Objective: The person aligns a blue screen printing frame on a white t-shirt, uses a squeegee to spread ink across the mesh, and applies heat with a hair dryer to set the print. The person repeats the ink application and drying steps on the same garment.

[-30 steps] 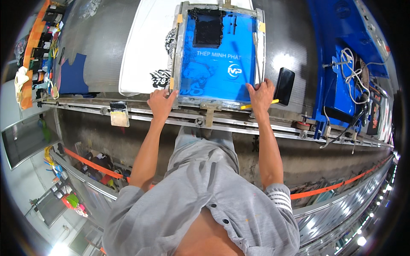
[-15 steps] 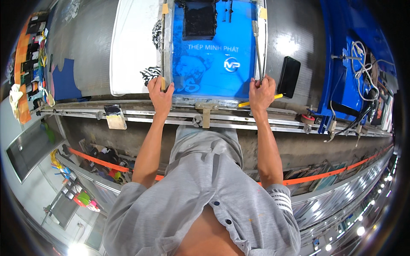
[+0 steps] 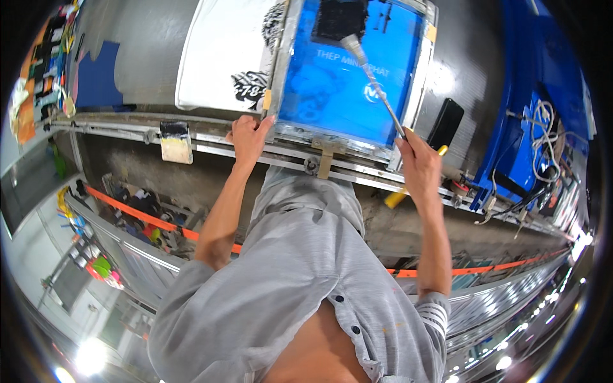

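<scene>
Gleaming blue screen (image 3: 338, 83), black-smeared, in grey frame (image 3: 285, 60)

1. Black smartphone (image 3: 446, 124): flat on grey tabletop (image 3: 148, 64), right side.
2. White cable (image 3: 543, 115): loosely looped against blue housing (image 3: 536, 64), far right.
3. Navy cloth piece (image 3: 99, 80): lying on tabletop, left.
4. Orange rail (image 3: 140, 212): slanting, lower left.

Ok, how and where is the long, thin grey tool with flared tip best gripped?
Likely the tool by its slim handle end, from the person's side, where the right hand holds it: the flared tip points across the blue rectangular screen toward the black patch.
</scene>
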`<state>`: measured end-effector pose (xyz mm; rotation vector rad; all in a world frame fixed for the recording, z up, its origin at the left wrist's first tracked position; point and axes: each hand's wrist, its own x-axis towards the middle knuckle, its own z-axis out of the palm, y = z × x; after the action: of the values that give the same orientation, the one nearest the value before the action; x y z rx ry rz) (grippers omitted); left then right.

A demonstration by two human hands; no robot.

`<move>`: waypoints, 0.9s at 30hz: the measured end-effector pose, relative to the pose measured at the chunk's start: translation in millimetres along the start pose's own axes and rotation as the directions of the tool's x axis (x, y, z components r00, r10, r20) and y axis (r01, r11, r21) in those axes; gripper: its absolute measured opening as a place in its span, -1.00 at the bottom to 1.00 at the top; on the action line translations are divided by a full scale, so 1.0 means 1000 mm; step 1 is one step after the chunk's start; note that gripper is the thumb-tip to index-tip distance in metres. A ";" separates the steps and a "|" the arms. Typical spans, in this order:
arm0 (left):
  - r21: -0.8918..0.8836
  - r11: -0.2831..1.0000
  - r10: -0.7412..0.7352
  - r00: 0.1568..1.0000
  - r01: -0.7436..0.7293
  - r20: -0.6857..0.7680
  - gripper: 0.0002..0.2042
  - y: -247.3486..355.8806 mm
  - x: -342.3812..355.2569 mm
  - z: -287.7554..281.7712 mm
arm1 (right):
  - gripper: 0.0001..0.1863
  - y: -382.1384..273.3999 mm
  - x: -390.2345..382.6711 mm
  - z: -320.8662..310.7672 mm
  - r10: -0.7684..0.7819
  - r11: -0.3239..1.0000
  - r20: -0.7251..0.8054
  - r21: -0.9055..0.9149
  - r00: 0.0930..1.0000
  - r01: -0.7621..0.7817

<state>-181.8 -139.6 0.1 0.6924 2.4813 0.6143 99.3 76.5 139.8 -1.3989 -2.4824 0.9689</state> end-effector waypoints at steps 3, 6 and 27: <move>-0.559 0.821 -0.102 0.993 0.113 0.051 -0.64 0.016 -0.004 -0.018 | -0.74 -0.058 0.008 -0.070 -0.212 0.964 0.255 -0.104 0.944 0.245; -0.823 0.531 -0.145 0.978 0.203 0.147 -0.63 0.030 -0.016 -0.031 | -0.73 -0.117 0.020 -0.107 -0.388 0.851 0.514 -0.118 0.765 0.511; -0.871 0.405 -0.161 0.959 0.278 0.232 -0.61 0.034 -0.016 -0.013 | -0.81 -0.113 0.042 -0.087 -0.152 0.425 0.833 -0.431 0.532 0.796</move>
<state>-164.9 -126.6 33.8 -0.0601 1.6569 1.5625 29.6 110.3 267.1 -0.0213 -3.8664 0.1486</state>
